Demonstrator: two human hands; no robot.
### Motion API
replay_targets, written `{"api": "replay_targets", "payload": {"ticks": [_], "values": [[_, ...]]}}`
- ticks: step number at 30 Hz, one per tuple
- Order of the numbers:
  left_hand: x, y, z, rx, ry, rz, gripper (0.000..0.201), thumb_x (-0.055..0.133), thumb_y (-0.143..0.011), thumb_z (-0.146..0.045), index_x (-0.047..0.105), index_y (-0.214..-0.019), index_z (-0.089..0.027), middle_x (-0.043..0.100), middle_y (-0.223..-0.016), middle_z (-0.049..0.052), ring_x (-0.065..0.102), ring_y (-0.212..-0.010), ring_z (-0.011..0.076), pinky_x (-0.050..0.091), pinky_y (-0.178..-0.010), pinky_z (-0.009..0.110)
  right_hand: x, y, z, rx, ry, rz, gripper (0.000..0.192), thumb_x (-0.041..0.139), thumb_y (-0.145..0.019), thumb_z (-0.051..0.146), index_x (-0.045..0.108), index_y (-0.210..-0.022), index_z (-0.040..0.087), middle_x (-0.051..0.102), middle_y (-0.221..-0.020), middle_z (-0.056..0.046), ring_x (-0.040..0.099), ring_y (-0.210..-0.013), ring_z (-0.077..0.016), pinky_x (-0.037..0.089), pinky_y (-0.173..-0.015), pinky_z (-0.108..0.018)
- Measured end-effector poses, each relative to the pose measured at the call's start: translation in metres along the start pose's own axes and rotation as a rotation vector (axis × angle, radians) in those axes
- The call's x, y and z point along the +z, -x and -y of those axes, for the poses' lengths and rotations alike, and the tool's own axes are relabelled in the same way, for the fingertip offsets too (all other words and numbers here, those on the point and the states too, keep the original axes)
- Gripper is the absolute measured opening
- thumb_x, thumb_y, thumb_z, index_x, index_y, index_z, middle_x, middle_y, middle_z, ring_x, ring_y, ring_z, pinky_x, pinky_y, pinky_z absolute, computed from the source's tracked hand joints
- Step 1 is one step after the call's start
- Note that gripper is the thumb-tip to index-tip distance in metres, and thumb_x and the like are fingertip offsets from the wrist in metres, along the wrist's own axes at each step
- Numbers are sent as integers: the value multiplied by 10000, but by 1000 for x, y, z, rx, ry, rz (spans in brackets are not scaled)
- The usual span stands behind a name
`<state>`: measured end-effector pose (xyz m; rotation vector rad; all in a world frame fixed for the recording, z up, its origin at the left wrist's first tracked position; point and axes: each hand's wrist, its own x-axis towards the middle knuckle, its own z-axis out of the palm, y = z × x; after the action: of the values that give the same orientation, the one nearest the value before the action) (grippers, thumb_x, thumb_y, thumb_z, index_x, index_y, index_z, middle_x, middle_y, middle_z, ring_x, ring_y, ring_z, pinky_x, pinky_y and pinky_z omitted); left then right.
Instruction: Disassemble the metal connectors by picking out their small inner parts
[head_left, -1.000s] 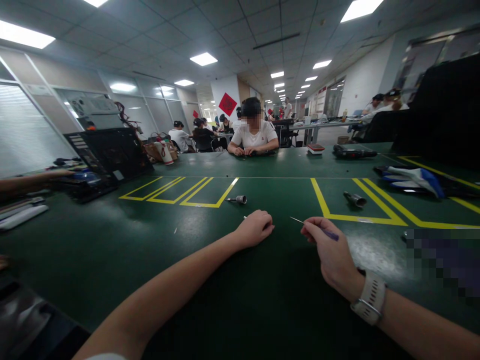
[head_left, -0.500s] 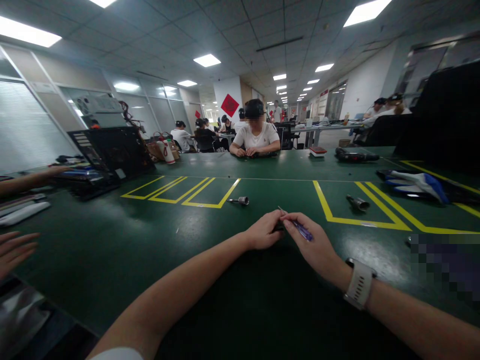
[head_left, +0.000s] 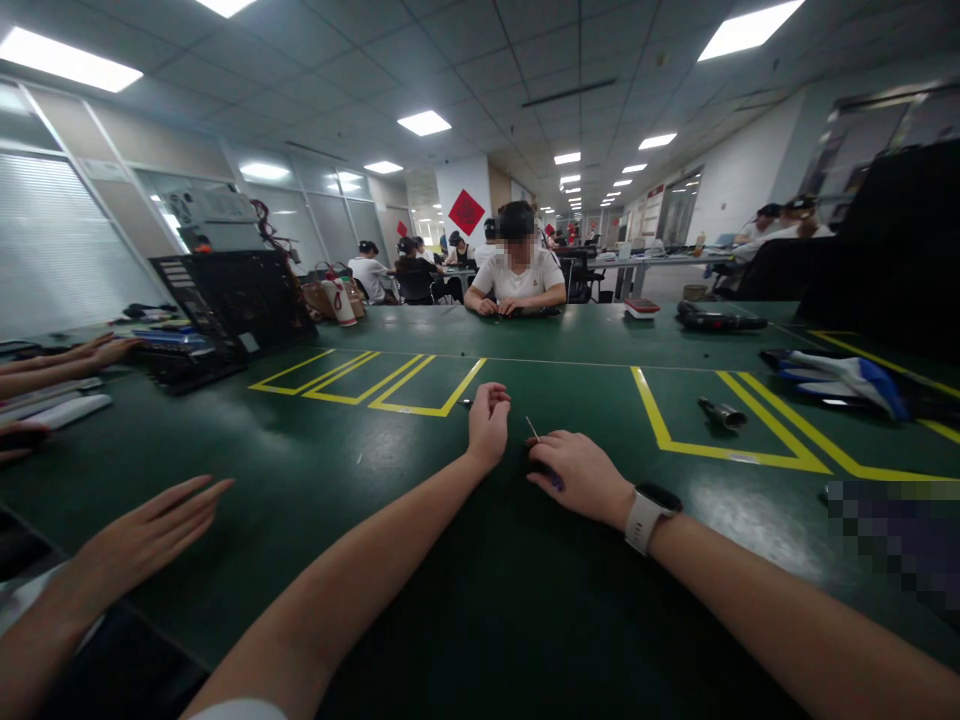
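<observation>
Open-plan workshop — long green worktables [head_left: 420, 560], seated workers [head_left: 517, 275]

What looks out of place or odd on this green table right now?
Nothing is spilled or broken. A small metal cylinder lies tipped on its side alone inside the yellow outline. A co-worker's hand reaches in from the left, apart from the left hand and right hand.

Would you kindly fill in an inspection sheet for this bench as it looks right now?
Surface: green table with yellow marked bays.
Job's things: thin tool, purple handle; small metal part, mostly hidden.
Clutter: metal cylinder; gloves; open computer case.
Hands: left hand closed over the part; right hand holds the tool.
Cables: red wires above the case.
Surroundings: another person's hand; seated person opposite.
</observation>
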<state>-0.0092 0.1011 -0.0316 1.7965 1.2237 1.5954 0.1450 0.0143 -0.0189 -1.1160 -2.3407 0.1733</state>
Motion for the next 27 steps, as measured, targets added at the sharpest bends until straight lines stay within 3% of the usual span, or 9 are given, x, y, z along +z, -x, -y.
{"api": "replay_targets", "payload": {"ticks": [9,15,22,27], "values": [[-13,-5,-2,154,-361,5,213,457,-795,-202,503,-1000,-166,554,-944,67,545,-854,177,446,-822,335,-3,-2,-28,147,287,51,155,487,-874,194,636,-918,196,645,-930,-104,579,-857,-221,462,-745,-378],[-24,-20,7,177,-632,67,249,475,-799,-213,532,-1030,-143,526,-1061,113,508,-1016,242,398,-912,382,-19,5,-63,322,419,84,253,518,-887,308,563,-1095,170,583,-1116,-71,589,-933,-182,495,-795,-390],[-19,-30,24,110,-834,254,334,456,-842,-324,550,-1114,-155,536,-1157,126,515,-1065,261,392,-932,388,-55,29,-112,580,575,121,282,522,-885,305,546,-1131,169,572,-1140,-78,589,-943,-191,500,-789,-395],[-17,-30,27,73,-908,390,371,438,-864,-355,506,-1180,-174,551,-1165,124,516,-1076,260,395,-918,395,-62,38,-129,688,617,116,283,524,-884,306,546,-1129,167,574,-1134,-78,591,-937,-190,502,-784,-393]]}}
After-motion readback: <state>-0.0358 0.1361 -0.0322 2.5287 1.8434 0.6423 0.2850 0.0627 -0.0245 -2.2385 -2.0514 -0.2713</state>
